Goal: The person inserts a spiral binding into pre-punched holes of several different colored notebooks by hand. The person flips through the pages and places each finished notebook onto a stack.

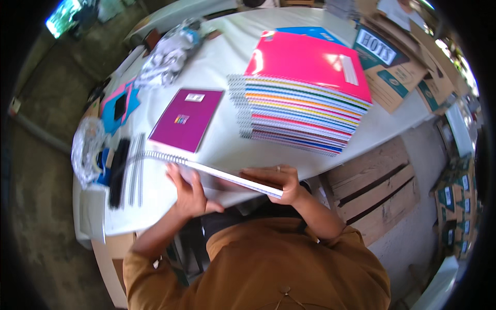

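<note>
A spiral-bound notebook (232, 177) is tilted edge-on over the table's near edge, its white page edges and wire coil showing. My right hand (279, 181) grips its right end, with a ring on one finger. My left hand (191, 194) is beside the coil end, fingers spread and slightly blurred; whether the fingertips touch the notebook is hard to tell. Just beyond lies a purple notebook (182, 120), flat on the table. To its right rises a tall stack of spiral notebooks (307, 95), with a glossy pink cover on top and coils facing left.
Loose wire coils (137, 170) and a black brush-like strip (119, 173) lie on the white table (222, 46) at left. Near them are a clear plastic bag (89, 147) and crumpled plastic wrap (173, 54). Cardboard boxes (390, 77) stand at far right, a wooden pallet (372, 191) below.
</note>
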Available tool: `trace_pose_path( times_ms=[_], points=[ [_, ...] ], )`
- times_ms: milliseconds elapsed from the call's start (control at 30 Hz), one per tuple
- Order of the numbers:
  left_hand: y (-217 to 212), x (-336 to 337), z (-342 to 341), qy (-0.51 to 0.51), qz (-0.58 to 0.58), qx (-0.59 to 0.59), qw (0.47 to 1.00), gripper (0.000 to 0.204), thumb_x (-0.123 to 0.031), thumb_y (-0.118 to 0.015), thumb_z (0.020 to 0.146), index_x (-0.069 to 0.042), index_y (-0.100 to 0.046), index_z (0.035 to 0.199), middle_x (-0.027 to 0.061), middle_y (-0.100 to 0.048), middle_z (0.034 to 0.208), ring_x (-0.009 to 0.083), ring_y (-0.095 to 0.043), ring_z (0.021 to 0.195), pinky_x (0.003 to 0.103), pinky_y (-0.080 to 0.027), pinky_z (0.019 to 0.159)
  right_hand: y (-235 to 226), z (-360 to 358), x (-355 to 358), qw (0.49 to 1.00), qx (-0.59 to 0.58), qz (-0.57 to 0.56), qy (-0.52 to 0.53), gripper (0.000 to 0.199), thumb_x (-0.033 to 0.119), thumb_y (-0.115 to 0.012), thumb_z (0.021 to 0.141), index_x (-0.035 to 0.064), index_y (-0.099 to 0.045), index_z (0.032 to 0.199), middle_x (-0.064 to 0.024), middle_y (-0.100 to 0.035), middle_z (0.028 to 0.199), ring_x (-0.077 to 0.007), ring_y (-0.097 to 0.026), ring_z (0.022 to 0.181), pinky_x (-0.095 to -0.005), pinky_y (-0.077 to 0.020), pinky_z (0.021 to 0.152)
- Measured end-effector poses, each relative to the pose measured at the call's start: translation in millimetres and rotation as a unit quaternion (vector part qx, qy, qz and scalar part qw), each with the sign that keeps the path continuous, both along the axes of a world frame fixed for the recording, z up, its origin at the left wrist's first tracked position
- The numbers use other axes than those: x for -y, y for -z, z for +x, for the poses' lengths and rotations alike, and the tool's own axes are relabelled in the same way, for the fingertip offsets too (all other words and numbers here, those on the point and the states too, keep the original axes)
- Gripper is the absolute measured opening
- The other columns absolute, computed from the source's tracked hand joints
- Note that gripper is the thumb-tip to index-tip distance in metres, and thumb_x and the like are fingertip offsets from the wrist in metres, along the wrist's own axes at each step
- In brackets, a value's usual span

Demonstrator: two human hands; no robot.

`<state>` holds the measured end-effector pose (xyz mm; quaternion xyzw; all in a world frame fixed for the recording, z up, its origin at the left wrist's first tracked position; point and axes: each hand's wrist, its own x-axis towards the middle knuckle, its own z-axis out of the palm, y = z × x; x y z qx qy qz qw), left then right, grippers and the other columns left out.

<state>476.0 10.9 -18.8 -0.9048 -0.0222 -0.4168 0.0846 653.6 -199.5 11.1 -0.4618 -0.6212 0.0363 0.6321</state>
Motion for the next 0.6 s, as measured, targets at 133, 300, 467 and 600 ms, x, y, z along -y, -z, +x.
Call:
trace_pose_path(
  times_ms=[133, 300, 467, 600],
  points=[
    [-18.6, -64.5, -8.1, -0.105, 0.020, 0.268, 0.957, 0.111, -0.080, -0.031, 0.073, 0.004, -0.001, 0.140, 0.0285, 0.000, 0.145, 0.0357, -0.001, 0.136, 0.052, 0.001, 0.107, 13.6, 1.1, 3.0, 1.000, 0.002, -0.009, -0.012, 0.048, 0.000, -0.066, 0.066, 0.0064, -0.060, 0.113, -0.0120, -0.064, 0.106, -0.0270, -0.063, 0.092, -0.0311, -0.0504, 0.077],
    [-18.9, 19.8, 4.2, 0.033, 0.061, 0.018, 0.997, 0.124, -0.085, -0.037, 0.063, 0.005, 0.001, 0.139, 0.0290, 0.008, 0.143, 0.0444, 0.010, 0.133, 0.059, 0.001, 0.105, 4.7, -0.1, 4.2, 0.999, 0.033, 0.008, 0.012, 0.048, -0.001, -0.066, 0.067, 0.0058, -0.060, 0.114, -0.0115, -0.064, 0.104, -0.0284, -0.064, 0.088, -0.0323, -0.0509, 0.075],
    [-53.7, 13.5, 33.6, 0.024, 0.014, 0.105, 0.994, 0.120, -0.083, -0.037, 0.065, 0.003, -0.001, 0.140, 0.0313, -0.013, 0.140, 0.0485, 0.000, 0.131, 0.061, 0.000, 0.104, 5.1, -7.5, -1.5, 0.999, 0.042, 0.025, 0.009, 0.040, 0.000, -0.067, 0.071, 0.0035, -0.061, 0.110, -0.0112, -0.065, 0.103, -0.0269, -0.064, 0.089, -0.0306, -0.0511, 0.076],
    [-19.0, 44.5, 16.8, 0.137, 0.055, 0.022, 0.989, 0.108, -0.077, -0.035, 0.074, 0.001, -0.004, 0.141, 0.0300, -0.025, 0.137, 0.0510, -0.009, 0.130, 0.062, -0.004, 0.105, 2.1, -6.5, 4.9, 0.999, -0.017, -0.015, 0.045, 0.033, 0.003, -0.066, 0.075, 0.0007, -0.061, 0.107, -0.0122, -0.066, 0.098, -0.0241, -0.066, 0.085, -0.0288, -0.0526, 0.072]
  ],
)
